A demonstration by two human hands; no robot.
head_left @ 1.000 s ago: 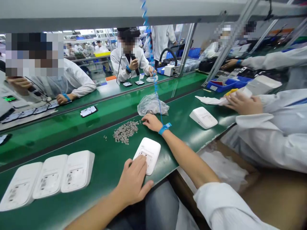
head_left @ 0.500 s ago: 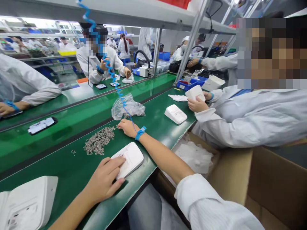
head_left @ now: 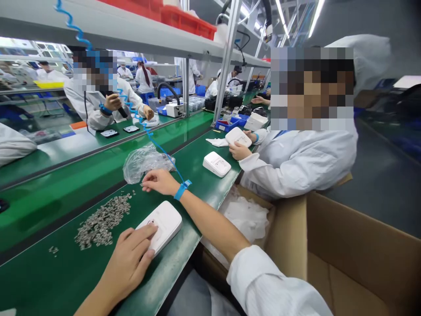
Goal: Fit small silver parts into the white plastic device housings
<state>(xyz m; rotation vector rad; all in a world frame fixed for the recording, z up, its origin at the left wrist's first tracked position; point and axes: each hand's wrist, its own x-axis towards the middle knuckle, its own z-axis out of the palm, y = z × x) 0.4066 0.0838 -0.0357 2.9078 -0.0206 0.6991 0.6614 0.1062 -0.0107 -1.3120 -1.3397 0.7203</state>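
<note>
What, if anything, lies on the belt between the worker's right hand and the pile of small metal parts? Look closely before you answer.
Nothing visible blocks it. The right hand hovers just past the pile of small metal parts, with only bare green belt and a few stray pieces between them. The plastic bag lies behind the hand, and the white casing under the left hand sits nearer the worker.

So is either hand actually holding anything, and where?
Left hand presses fingertips on the near end of the white casing, pinning it, not lifting it. Right hand rests by the screws; whether it pinches one can't be told.

White casing (head_left: 163,224), green belt (head_left: 197,153), blue wrist strap (head_left: 182,189).
</note>
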